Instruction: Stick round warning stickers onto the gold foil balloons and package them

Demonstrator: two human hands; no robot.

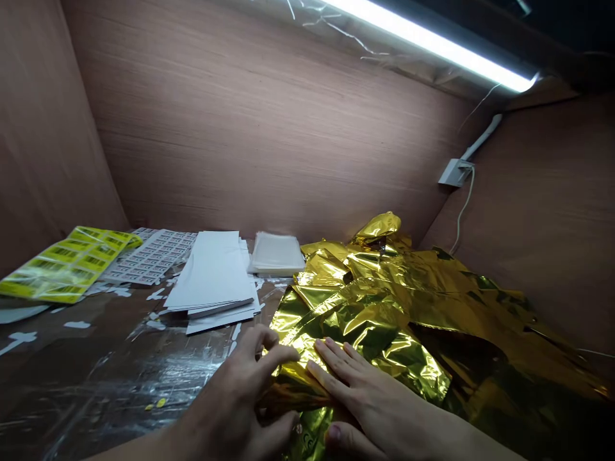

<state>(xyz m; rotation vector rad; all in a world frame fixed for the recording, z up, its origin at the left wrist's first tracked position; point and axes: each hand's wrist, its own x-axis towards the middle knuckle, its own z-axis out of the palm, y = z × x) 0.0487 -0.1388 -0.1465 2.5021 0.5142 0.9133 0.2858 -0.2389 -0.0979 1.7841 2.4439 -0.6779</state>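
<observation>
A large crumpled heap of shiny gold foil sheeting (379, 320) lies in front of me on the right half of the table. My right hand (358, 384) presses flat on its near part, fingers stretched out side by side. At the foil's near left edge is my left hand (240, 390), its fingers bent and its thumb apart from them. Foil shows in that gap, but I cannot tell whether the fingertips touch it. Between my hands, a fold of the foil carries small printed marks, partly hidden.
White cards (211, 272) and clear plastic sleeves (277, 253) lie behind the left hand. Yellow label sheets (67, 262) and white label sheets (156, 255) are farther left. Wooden panels (269, 128) enclose the table, with a lamp tube (432, 41) overhead and a socket (456, 173) at right.
</observation>
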